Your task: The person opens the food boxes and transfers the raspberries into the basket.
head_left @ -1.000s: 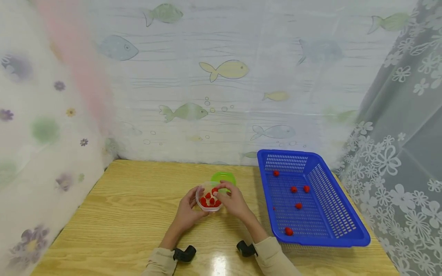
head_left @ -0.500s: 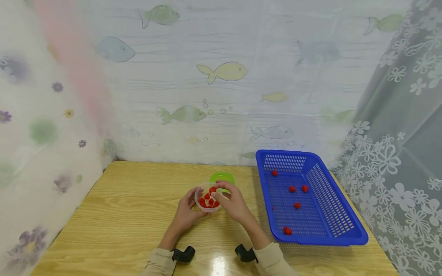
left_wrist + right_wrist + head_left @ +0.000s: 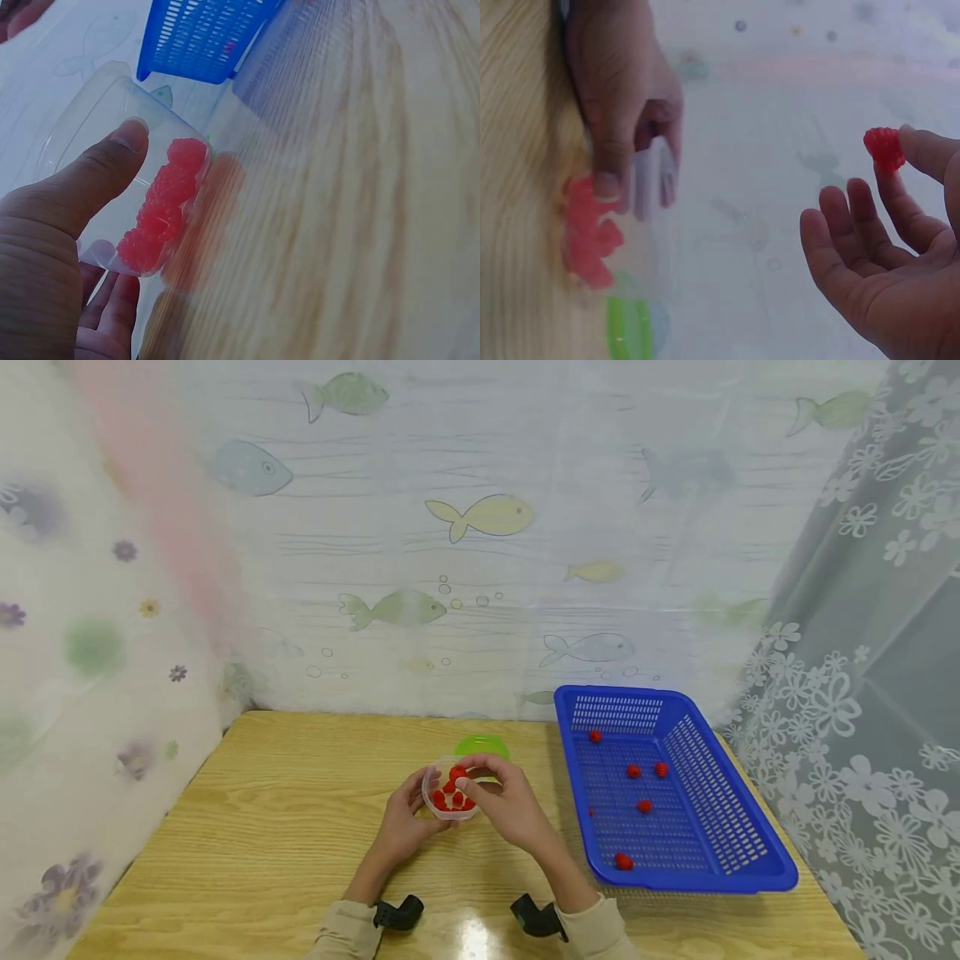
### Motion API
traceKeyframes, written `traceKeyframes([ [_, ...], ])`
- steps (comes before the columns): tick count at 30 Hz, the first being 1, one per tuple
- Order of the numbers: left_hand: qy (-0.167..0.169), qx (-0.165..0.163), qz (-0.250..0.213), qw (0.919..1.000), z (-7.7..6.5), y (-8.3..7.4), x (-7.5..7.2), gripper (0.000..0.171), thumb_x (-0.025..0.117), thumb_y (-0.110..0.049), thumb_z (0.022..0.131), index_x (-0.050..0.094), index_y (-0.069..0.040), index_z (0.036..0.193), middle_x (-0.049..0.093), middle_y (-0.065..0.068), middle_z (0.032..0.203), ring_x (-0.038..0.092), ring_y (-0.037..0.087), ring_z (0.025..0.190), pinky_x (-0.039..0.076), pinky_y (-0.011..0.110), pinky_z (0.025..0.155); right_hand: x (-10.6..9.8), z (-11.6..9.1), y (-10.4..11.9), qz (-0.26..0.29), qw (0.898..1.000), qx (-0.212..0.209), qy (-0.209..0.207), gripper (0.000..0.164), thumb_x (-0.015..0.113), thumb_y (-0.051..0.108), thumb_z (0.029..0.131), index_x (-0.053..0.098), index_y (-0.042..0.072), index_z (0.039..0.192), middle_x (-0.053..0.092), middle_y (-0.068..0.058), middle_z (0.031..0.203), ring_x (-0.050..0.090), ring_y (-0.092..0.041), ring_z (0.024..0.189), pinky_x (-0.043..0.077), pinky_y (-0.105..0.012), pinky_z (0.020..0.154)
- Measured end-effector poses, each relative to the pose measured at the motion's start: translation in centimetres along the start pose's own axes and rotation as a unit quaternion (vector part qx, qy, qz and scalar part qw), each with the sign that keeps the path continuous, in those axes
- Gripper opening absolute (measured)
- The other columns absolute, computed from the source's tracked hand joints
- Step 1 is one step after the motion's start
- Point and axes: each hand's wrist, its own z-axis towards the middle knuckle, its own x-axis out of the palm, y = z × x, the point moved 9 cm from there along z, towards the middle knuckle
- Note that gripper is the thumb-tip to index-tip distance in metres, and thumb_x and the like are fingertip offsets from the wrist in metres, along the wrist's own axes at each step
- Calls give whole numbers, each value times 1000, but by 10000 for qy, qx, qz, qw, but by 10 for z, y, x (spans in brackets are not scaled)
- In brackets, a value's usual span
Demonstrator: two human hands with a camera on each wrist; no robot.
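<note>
My left hand [image 3: 405, 822] grips a clear plastic tub [image 3: 142, 109], its thumb on the near side and other fingers under the far side. Several red raspberries [image 3: 161, 206] lie along the tub's bottom. Above the tub's opening, my right hand [image 3: 513, 806] pinches one raspberry [image 3: 885, 148] between thumb and index finger, the other fingers loosely bent. Seen from the right wrist, that raspberry stands apart from those in the tub. Just behind the tub lies a green plastic lid [image 3: 482, 745], partly covered by the right hand.
On the right of the wooden table [image 3: 285, 810] stands a blue perforated basket [image 3: 675, 883] with several raspberries [image 3: 633, 772] spread over its floor. Patterned curtains hang behind and at both sides. Each wrist wears a black camera mount [image 3: 399, 913].
The right hand's fingertips have shifted slightly left over the tub, and more of the pinched raspberry shows. The left hand and tub keep their place; the head view has drifted a little.
</note>
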Motion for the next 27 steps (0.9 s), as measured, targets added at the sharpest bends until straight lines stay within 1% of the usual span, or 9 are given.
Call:
traceKeyframes([
  [5, 13, 47, 74, 10000, 1, 0, 0, 88, 88, 0, 76, 43, 1, 151, 53, 22, 147, 49, 37, 139, 43, 40, 113, -6, -9, 27, 90, 9991, -347, 217, 26, 65, 11, 100, 65, -3, 122, 65, -20, 119, 63, -29, 110, 58, -25, 91],
  [8, 14, 74, 55, 10000, 1, 0, 0, 89, 89, 1, 75, 43, 1, 151, 53, 22, 147, 49, 37, 139, 42, 40, 113, -12, -16, 37, 163, 9981, -419, 415, 25, 64, 11, 101, 64, -3, 122, 64, -20, 118, 62, -24, 109, 57, -25, 91],
  [13, -13, 107, 75, 9999, 1, 0, 0, 89, 89, 1, 74, 44, 2, 150, 53, 23, 147, 50, 38, 139, 44, 40, 112, -31, -31, 45, 338, 9955, -235, 852, 27, 59, 16, 105, 62, -3, 124, 64, -16, 117, 63, -17, 109, 56, -30, 96],
  [16, -24, 47, 86, 9999, 1, 1, 0, 89, 89, 2, 74, 44, 1, 150, 53, 22, 147, 49, 37, 139, 45, 39, 112, -52, -38, 46, 420, 9947, -151, 925, 30, 56, 16, 106, 60, -5, 127, 63, -12, 117, 64, -15, 107, 56, -30, 97],
  [18, -24, 23, 93, 10000, 0, 1, 0, 89, 89, 2, 74, 45, 1, 150, 52, 22, 147, 49, 37, 139, 44, 39, 112, -70, -42, 46, 405, 9955, -133, 842, 30, 56, 15, 106, 59, -6, 128, 64, -8, 117, 64, -14, 107, 56, -28, 95],
  [19, -39, -15, 89, 10000, 0, 1, 0, 89, 89, 3, 73, 45, 1, 150, 53, 21, 147, 49, 36, 140, 44, 39, 112, -80, -44, 46, 358, 9960, -157, 803, 29, 55, 14, 106, 60, -4, 128, 64, -6, 116, 64, -14, 107, 56, -27, 96],
  [23, -89, -30, 112, 9999, -1, -1, 0, 91, 90, 4, 72, 44, 1, 150, 53, 21, 147, 48, 36, 140, 42, 40, 113, -120, -48, 48, 197, 9971, -433, 598, 22, 54, 8, 106, 62, -2, 123, 67, 3, 112, 65, -11, 103, 56, -25, 93],
  [25, -118, -45, 127, 9998, -2, -1, 0, 92, 90, 4, 72, 44, 1, 151, 53, 21, 148, 48, 35, 140, 42, 40, 114, -141, -49, 48, 83, 9972, -562, 492, 20, 52, 7, 106, 63, 1, 121, 68, 6, 109, 66, -11, 100, 56, -25, 91],
  [27, -134, -55, 126, 9998, -2, -1, 0, 92, 90, 3, 72, 44, 1, 151, 53, 21, 148, 48, 35, 140, 42, 40, 114, -161, -47, 47, -63, 9972, -644, 366, 20, 50, 5, 107, 63, -1, 120, 68, 7, 109, 66, -10, 99, 57, -25, 89],
])
